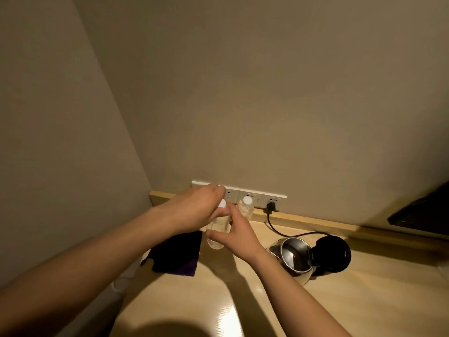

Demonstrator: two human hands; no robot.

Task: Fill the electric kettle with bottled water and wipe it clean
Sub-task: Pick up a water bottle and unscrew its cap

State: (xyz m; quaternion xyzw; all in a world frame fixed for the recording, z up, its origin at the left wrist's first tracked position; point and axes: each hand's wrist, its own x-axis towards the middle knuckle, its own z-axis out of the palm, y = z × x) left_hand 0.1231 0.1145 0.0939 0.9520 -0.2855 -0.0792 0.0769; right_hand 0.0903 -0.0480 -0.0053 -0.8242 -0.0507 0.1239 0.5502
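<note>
We see 2 hands working a clear water bottle (pixel 218 233) that stands near the far left part of the wooden bench (pixel 340 300). Our left hand (pixel 194 210) curls over the white cap (pixel 222 204), fingers closed around it, while our right hand (pixel 239 235) wraps the bottle's body from the right, thumb and fingers holding its side. A second capped bottle (pixel 246 207) stands just beyond, by the wall, in front of the socket strip (pixel 243 194). Left of the held bottle a dark cloth (pixel 176 254) lies flat on the bench. To the right sits the steel electric kettle (pixel 295 255), its black lid (pixel 331 254) swung open to the right and the inside showing. A black cord (pixel 279 229) runs from the kettle's side to a plug (pixel 271 206) in the rightmost socket.
</note>
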